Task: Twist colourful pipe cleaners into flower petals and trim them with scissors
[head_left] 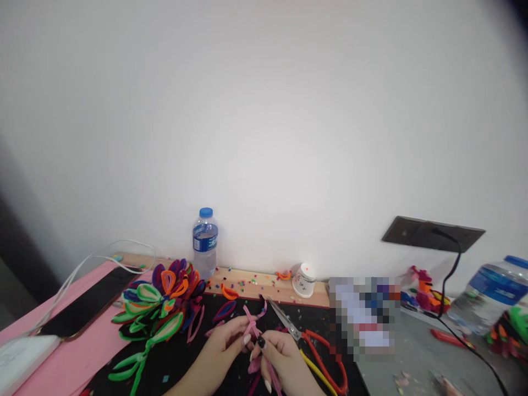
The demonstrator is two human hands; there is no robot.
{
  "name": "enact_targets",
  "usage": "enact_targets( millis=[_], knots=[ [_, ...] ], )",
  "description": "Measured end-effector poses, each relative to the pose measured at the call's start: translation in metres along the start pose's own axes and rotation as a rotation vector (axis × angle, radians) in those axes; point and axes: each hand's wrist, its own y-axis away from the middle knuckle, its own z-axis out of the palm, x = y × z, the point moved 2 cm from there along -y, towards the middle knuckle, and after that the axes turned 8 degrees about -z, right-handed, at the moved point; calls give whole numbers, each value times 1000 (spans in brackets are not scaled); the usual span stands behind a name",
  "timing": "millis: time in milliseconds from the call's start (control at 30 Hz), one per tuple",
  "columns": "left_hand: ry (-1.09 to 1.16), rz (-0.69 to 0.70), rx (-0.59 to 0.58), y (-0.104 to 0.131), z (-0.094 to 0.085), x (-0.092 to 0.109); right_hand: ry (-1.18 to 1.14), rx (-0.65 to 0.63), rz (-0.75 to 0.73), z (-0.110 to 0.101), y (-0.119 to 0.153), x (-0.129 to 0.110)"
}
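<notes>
Both hands up front, low center, over the black mat (165, 379). Left hand (229, 341): thumb and fingertips pinched on the pink pipe cleaner (248, 317), upper end sticking up past the fingers, strands crossing there. Right hand (282, 357): just beside the left, thumb and index clamped on the same pink piece lower down; more pink strands hang below it. Exact fingertip contact partly hidden. Scissors (293, 330) lie just right of the right hand, red-and-yellow handles toward the wearer, tips toward the wall. Left of the hands: multicolor pipe-cleaner bouquet (160, 297), green leaves at its near end. Loose orange loop (229, 292) between bouquet and scissors tips. Behind, along the wall: blue-capped water bottle (205, 242) upright, and upside-down paper cup (304, 280) on the wooden strip (258, 287), colored bits scattered around. Far left: phone (88, 302) on pink sheet (93, 357), white power bank (27, 363) near it.
</notes>
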Motion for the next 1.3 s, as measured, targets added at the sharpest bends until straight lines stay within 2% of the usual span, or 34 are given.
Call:
enact_targets(
  millis=[167, 433, 567, 633, 767, 967, 1100, 1200, 1300],
  knots=[
    [-144, 54, 85, 3, -3, 2, 15, -14, 9, 0, 0, 0],
    [-215, 30, 109, 11, -4, 7, 5, -59, 20, 0, 0, 2],
    [-354, 120, 21, 18, 2, 19, 23, -77, 21, 0, 0, 2],
    [-396, 151, 15, 19, 4, 24, 34, -80, 40, -1, 0, 5],
    [-381, 142, 207, 15, -3, 19, 24, -105, 59, 0, 1, 5],
    [-277, 21, 469, 7, -19, -9, -38, -124, 69, 3, 3, -5],
    [-263, 27, 411, 7, -15, -9, -44, -94, 52, 2, 3, -5],
    [-264, 74, 310, 10, -9, 3, -42, -91, 40, 2, 3, -4],
    [-372, 100, 239, 15, -5, 14, -36, -91, 58, 2, 3, -4]
  ],
)
